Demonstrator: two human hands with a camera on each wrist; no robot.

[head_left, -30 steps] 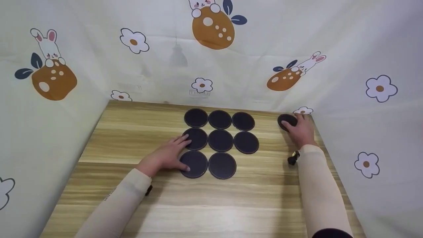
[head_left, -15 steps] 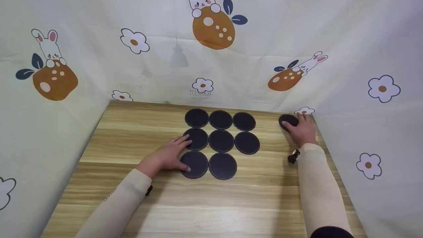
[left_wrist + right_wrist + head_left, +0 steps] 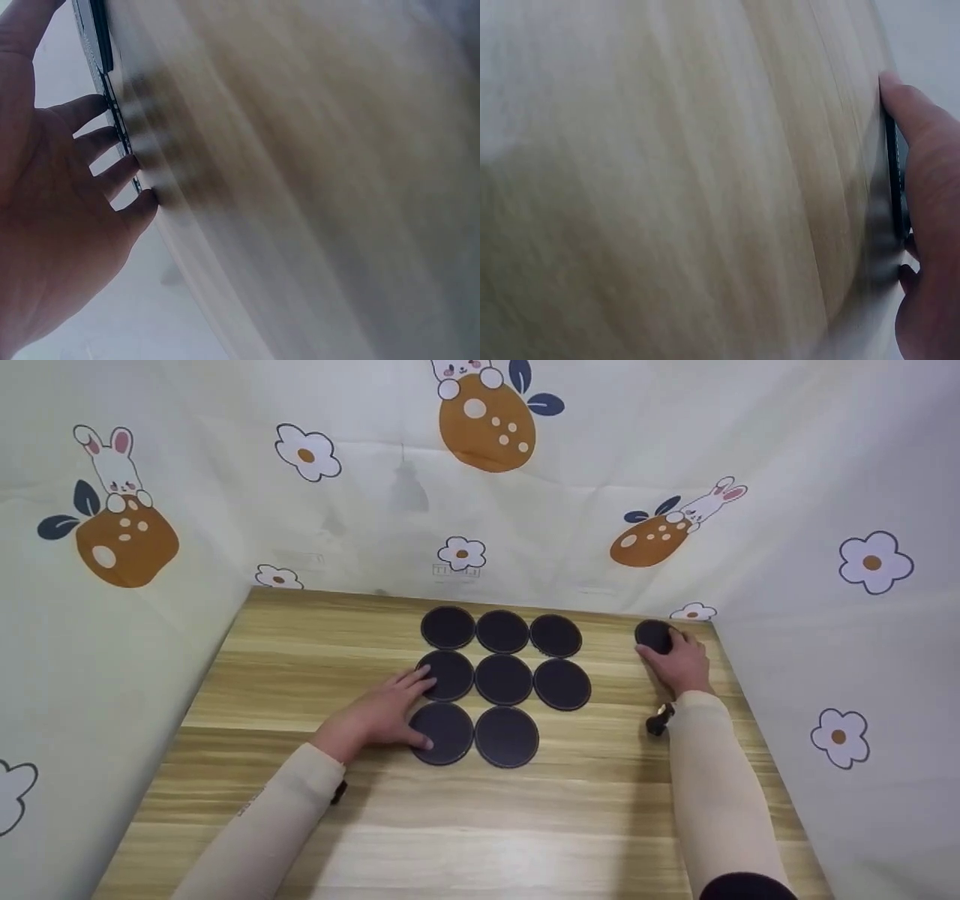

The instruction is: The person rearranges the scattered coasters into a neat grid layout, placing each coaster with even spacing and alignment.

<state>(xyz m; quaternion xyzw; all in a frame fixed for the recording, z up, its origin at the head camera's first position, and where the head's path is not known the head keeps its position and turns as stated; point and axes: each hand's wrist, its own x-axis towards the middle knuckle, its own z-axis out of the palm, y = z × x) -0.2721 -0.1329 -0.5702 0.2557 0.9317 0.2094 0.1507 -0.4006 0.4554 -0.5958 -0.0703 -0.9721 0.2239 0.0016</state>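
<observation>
Black round coasters with stitched rims lie flat on the table in touching rows: three at the back, three in the middle, two in front. My left hand (image 3: 379, 711) spreads over the left side, its fingertips on the middle-row left coaster (image 3: 450, 676) and its thumb on the front left coaster (image 3: 446, 731). At the back right, my right hand (image 3: 681, 664) holds a separate black coaster (image 3: 652, 635), thumb at its near left edge and fingers at its right side. In the right wrist view, that coaster (image 3: 901, 180) shows edge-on beside the thumb.
The wood-grain table (image 3: 480, 825) ends at a cream curtain (image 3: 360, 525) printed with rabbits and flowers, which encloses the back and both sides. Bare wood lies between the rows and the right-hand coaster. A small dark camera (image 3: 658, 720) sits at the right wrist.
My right thumb has slid from the top of the coaster to its near left edge, and the right fingers have drawn in toward its side. The left hand keeps its place.
</observation>
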